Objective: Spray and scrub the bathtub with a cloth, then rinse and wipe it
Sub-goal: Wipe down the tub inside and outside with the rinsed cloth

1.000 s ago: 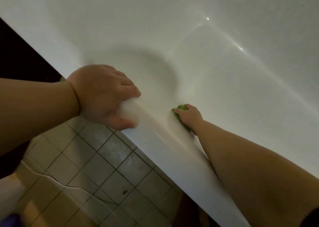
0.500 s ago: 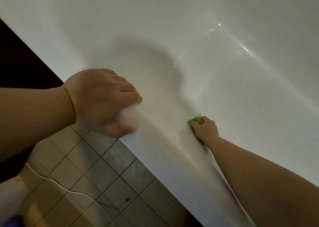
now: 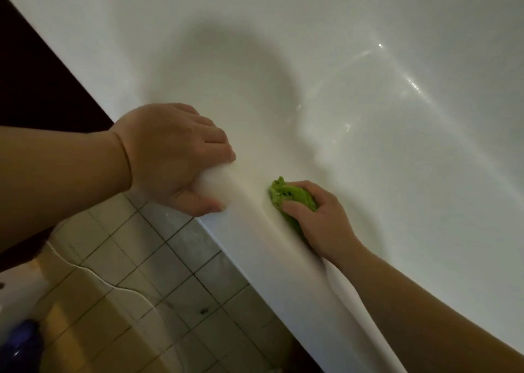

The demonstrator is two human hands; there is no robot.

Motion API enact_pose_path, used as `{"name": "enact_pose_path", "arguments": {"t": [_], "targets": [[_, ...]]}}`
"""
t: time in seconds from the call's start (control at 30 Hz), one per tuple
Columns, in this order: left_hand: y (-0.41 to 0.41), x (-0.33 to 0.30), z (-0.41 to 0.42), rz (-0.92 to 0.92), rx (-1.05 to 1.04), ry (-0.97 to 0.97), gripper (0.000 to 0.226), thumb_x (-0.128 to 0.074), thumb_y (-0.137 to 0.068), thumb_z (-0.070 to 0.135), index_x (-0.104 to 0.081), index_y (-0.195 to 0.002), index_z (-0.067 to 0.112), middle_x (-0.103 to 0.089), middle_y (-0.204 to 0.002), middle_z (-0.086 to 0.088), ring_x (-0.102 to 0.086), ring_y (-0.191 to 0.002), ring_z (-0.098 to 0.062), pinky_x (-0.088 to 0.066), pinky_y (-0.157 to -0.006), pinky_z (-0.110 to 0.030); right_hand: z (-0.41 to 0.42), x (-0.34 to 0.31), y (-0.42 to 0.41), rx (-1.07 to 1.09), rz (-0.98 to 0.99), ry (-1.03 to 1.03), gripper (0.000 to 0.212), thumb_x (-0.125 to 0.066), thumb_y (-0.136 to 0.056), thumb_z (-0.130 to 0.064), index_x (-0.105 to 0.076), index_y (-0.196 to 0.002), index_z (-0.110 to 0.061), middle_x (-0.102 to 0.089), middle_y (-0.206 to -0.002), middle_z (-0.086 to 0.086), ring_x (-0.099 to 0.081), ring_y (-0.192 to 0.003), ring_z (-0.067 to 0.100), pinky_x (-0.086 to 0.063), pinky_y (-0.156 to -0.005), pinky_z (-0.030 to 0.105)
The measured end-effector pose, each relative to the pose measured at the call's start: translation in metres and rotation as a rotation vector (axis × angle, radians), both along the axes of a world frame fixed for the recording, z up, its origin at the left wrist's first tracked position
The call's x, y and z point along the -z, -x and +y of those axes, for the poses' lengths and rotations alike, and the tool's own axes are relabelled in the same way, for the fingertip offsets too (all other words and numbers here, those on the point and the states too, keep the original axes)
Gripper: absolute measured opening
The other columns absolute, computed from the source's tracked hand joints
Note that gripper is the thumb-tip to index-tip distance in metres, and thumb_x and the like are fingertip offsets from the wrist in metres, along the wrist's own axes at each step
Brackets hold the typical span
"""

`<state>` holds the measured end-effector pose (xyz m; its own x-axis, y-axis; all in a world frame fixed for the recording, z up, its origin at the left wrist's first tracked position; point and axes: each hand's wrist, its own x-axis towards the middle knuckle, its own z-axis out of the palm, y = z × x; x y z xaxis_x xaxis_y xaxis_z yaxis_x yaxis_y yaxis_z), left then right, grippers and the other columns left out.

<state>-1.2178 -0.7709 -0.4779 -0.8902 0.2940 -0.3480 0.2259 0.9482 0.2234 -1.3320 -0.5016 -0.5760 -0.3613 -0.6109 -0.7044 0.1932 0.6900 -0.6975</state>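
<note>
White bathtub (image 3: 368, 145) rim, left hand (image 3: 173, 157) gripping, right hand (image 3: 320, 219) pressing green cloth (image 3: 289, 195)

No text, label, brand, number or sign can be read anywhere in the view. The white bathtub (image 3: 340, 60) carries no marking, the green cloth (image 3: 292, 196) shows only small dark specks that form no letters, and the tiled floor (image 3: 181, 273) bears none either. The blue object (image 3: 19, 347) at the lower left corner is too blurred to show any print.
</note>
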Motion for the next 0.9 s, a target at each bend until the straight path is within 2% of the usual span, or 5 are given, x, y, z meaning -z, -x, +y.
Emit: {"name": "enact_pose_path", "arguments": {"t": [0.2, 0.33, 0.63, 0.8, 0.9], "targets": [[-0.002, -0.002, -0.003, 0.023, -0.026, 0.011, 0.079, -0.029, -0.093, 0.08, -0.068, -0.114, 0.015, -0.07, -0.103, -0.007, -0.068, -0.083, -0.033, -0.053, -0.077, -0.044, -0.008, 0.035, 0.005, 0.033, 0.019, -0.189, 0.02, -0.074, -0.088, -0.051, -0.071, -0.1, -0.036, -0.073, -0.095, -0.015, -0.068, -0.095, 0.012, -0.053, -0.086, 0.031], [-0.001, -0.002, -0.01, 0.037, -0.061, 0.019, 0.078, -0.026, -0.095, 0.077, -0.069, -0.115, 0.015, -0.071, -0.104, -0.007, -0.068, -0.086, -0.032, -0.053, -0.078, -0.044, -0.069, 0.023, 0.001, 0.029, -0.013, -0.098, 0.031, -0.074, -0.087, -0.055, -0.073, -0.112, -0.036, -0.071, -0.106, -0.014, -0.066, -0.1, 0.01, -0.054, -0.094, 0.034], [-0.004, -0.001, -0.042, 0.053, -0.079, -0.016, 0.083, -0.023, -0.095, 0.08, -0.072, -0.119, 0.016, -0.075, -0.11, -0.006, -0.072, -0.093, -0.033, -0.055, -0.083, -0.046, -0.042, -0.037, -0.008, 0.05, -0.04, 0.168, 0.025, -0.081, -0.088, -0.029, -0.076, -0.11, -0.041, -0.07, -0.111, -0.032, -0.063, -0.106, -0.011, -0.043, -0.086, 0.003], [-0.005, 0.002, -0.059, 0.066, -0.024, -0.015, 0.088, -0.02, -0.093, 0.082, -0.071, -0.123, 0.016, -0.075, -0.114, -0.006, -0.072, -0.097, -0.032, -0.055, -0.085, -0.047, -0.048, 0.034, 0.001, -0.006, 0.042, -0.104, 0.021, -0.072, -0.091, -0.05, -0.073, -0.11, -0.042, -0.073, -0.103, -0.021, -0.067, -0.102, 0.004, -0.05, -0.09, 0.026], [-0.006, 0.004, -0.067, 0.079, 0.004, -0.018, 0.088, -0.021, -0.093, 0.082, -0.071, -0.123, 0.016, -0.075, -0.113, -0.006, -0.073, -0.096, -0.033, -0.056, -0.084, -0.047, -0.068, 0.081, 0.007, -0.072, 0.085, -0.286, 0.037, -0.065, -0.093, -0.059, -0.066, -0.115, -0.029, -0.069, -0.113, -0.007, -0.063, -0.112, 0.022, -0.046, -0.094, 0.033]]}}
